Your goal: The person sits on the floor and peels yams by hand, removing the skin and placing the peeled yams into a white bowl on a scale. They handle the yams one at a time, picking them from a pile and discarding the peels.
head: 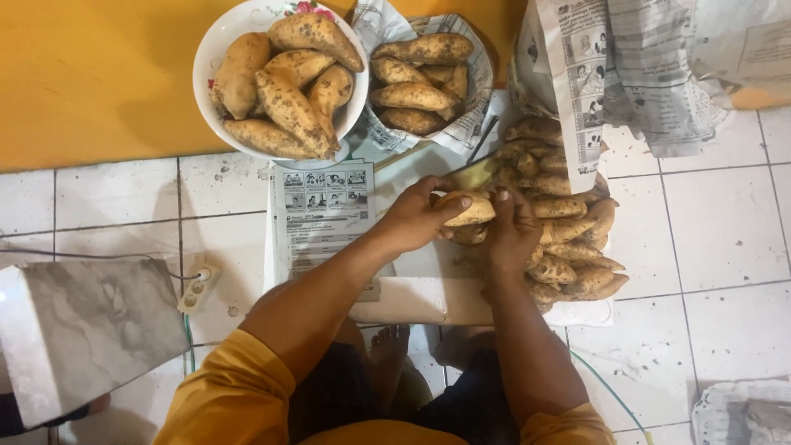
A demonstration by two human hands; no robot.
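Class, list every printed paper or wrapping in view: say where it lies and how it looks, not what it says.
Printed sheet: flat on floor below white bowl, black-and-white picture panels.
Newspaper lining: around smaller sweet potato pile, crumpled, grey-white.
Newspaper: top right, draped over big pile, crumpled.

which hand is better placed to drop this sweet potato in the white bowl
Left, probably. The left hand grips the sweet potato on the side nearer the bowl; the right hand lies by the pile.
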